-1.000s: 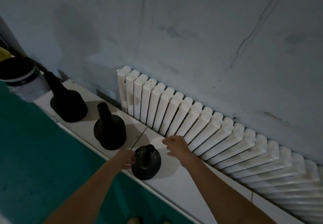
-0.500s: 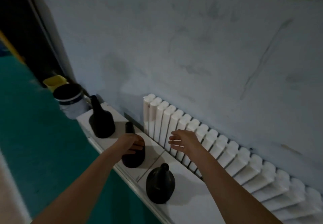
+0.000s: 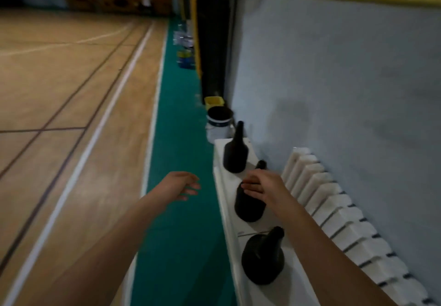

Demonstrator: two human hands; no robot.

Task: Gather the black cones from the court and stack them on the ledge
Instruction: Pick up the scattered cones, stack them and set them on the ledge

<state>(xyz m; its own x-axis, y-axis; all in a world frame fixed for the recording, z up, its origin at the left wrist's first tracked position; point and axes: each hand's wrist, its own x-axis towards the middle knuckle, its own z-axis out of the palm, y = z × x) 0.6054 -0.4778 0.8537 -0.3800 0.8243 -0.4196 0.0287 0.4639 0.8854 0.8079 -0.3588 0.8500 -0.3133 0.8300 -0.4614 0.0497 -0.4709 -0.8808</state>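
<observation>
On a white ledge [image 3: 229, 229] along the wall, a far cone [image 3: 235, 154], a middle cone [image 3: 248, 207] and a near cone [image 3: 262, 261], all black, are set in a row. The right hand [image 3: 262, 187] is held over the middle cone with fingers loosely bent; contact cannot be told. The left hand [image 3: 179, 186] is held relaxed above the green floor strip [image 3: 176, 246], apart from the ledge. A white radiator [image 3: 338, 217] is mounted behind the ledge, and a bucket [image 3: 219, 126] is placed beyond its far end.

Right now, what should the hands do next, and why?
Probably lift the right hand away from the middle cone and go look for more: it, the far cone and the near cone stand on the ledge, and the left hand is empty.
</observation>
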